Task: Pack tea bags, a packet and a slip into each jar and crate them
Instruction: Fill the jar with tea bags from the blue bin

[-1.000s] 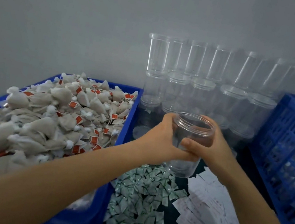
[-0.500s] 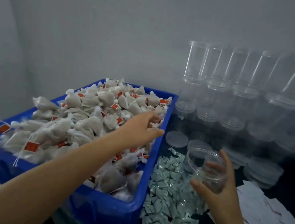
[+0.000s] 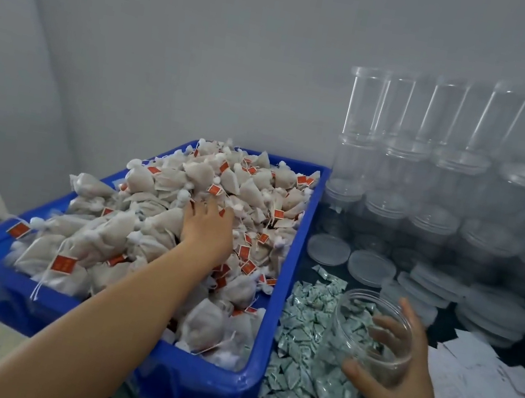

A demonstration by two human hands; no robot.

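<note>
A blue bin (image 3: 274,305) at the left is heaped with white tea bags (image 3: 154,215) carrying red tags. My left hand (image 3: 207,228) lies palm down on the heap near its middle, fingers digging among the bags; whether it holds one is hidden. My right hand (image 3: 395,370) grips a clear open jar (image 3: 371,331), tilted towards me, above a pile of small green-white packets (image 3: 304,337). White paper slips (image 3: 483,388) lie spread at the right.
Stacks of empty clear jars (image 3: 431,178) stand against the grey wall at the back right. Loose clear lids (image 3: 371,269) lie in front of them on the dark table. Bare floor shows at the left of the bin.
My left hand has dropped from above the bin onto the tea bags. My right hand has lowered the jar nearer the packets. The view has shifted a little to the left.
</note>
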